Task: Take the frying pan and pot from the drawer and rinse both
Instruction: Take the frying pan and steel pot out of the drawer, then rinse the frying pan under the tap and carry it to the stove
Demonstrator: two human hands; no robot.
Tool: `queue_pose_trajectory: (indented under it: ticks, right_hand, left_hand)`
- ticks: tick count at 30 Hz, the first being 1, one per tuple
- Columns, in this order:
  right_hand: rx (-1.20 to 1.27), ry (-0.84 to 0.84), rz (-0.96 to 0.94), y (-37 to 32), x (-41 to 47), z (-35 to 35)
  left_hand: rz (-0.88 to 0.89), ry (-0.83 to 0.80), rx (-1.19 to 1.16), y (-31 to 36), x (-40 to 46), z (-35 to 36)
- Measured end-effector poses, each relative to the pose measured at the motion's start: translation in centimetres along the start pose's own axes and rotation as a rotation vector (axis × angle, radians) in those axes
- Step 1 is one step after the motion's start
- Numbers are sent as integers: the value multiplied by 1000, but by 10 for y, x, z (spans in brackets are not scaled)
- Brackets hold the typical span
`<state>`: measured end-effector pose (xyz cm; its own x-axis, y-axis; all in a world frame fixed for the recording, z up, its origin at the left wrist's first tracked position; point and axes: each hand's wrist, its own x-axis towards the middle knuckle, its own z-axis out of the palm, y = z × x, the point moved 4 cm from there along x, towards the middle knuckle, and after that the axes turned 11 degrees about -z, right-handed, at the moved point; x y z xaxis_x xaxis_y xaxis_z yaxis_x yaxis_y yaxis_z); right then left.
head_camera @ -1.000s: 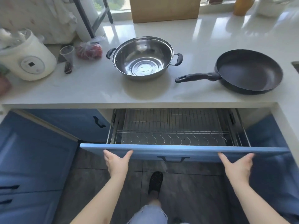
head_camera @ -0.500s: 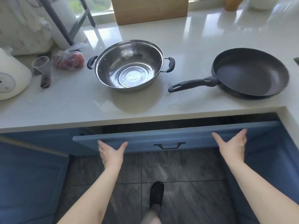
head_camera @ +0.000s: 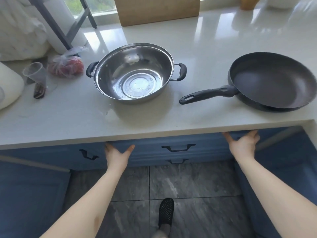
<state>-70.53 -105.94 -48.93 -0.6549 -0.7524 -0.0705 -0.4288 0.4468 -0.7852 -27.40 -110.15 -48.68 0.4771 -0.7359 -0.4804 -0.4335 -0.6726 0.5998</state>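
Observation:
A steel pot (head_camera: pixel 135 73) with two black side handles stands on the white counter (head_camera: pixel 197 43), wet inside. To its right lies a dark frying pan (head_camera: pixel 271 81), its black handle pointing left toward the pot. Below the counter edge the blue drawer front (head_camera: pixel 151 150) sits flush under the counter. My left hand (head_camera: pixel 118 154) presses flat against it left of the drawer handle, fingers spread. My right hand (head_camera: pixel 243 145) presses flat on its right end, fingers spread. Neither hand holds anything.
At the counter's left are a bag of red fruit (head_camera: pixel 66 66), a clear plastic cup (head_camera: pixel 35 73), a white appliance (head_camera: pixel 8 86) and a paper roll (head_camera: pixel 68 38). A wooden board (head_camera: pixel 157 9) leans at the back. A blue cabinet door (head_camera: pixel 30 194) stands open on the left.
Both hands have pushed the drawer in; its wire rack is no longer visible and the front now lies under the counter edge. The view has tilted up toward the counter.

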Motion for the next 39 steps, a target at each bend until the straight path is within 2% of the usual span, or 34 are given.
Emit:
queue_pose_trajectory:
  ticks: [3, 9, 17, 23, 26, 32, 39]
  right_hand:
    - [-17, -65, -11, 3, -5, -11]
    - [-17, -160, -71, -1, -30, -63]
    - [27, -119, -150, -16, -72, -175]
    - [15, -26, -213, -32, -55, -248]
    - [-16, -32, -223, -36, -38, -259]
    - [-75, -82, -202, -36, 16, -244]
    - [-237, -236, -161, -31, 86, -211]
  left_hand:
    - [14, -27, -1, 2, -7, -8]
    - [142, -99, 203, 21, -58, -20]
    - [502, -230, 256, 85, -194, 15]
    - [762, -282, 208, 164, -265, 44]
    - [815, -290, 216, 199, -270, 59]
    - [815, -337, 251, 260, -235, 101]
    - [820, -460, 535, 314, -180, 171]
